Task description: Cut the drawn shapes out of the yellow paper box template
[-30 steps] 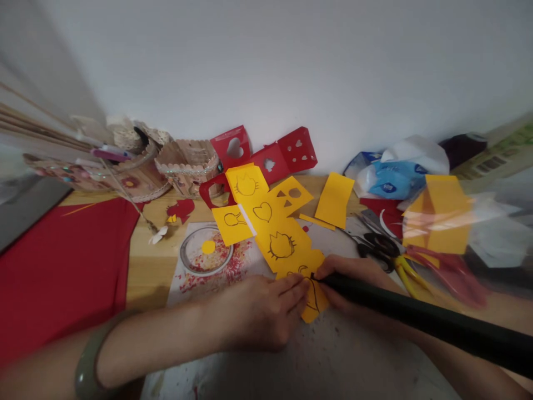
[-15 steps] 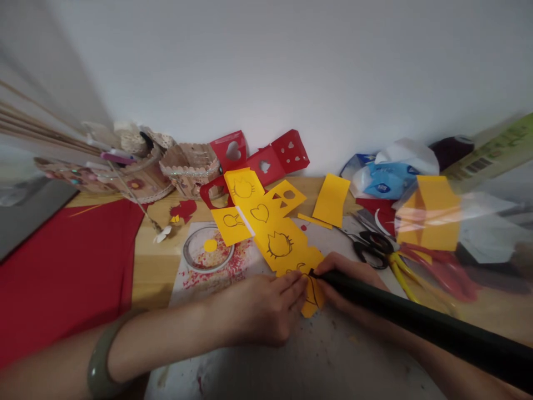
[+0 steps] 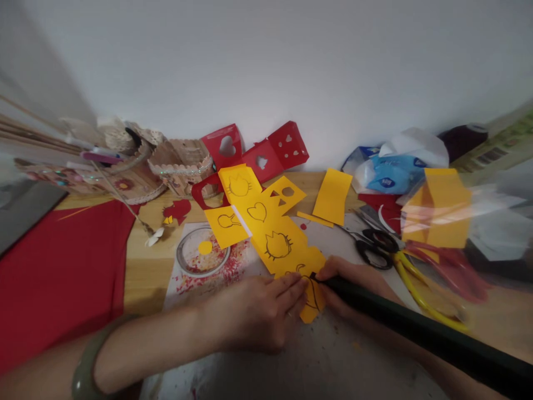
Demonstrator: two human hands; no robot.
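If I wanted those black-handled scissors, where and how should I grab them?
Probably by the black loops, from above on the near side: they seem to lie flat, the thin blades point left, away from the loops, and a yellow handle crowds the loops' right end.

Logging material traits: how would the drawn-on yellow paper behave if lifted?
The yellow paper looks thin, so probably light. Its several outspread panels would likely fold or sag. The left hand on it may resist lifting.
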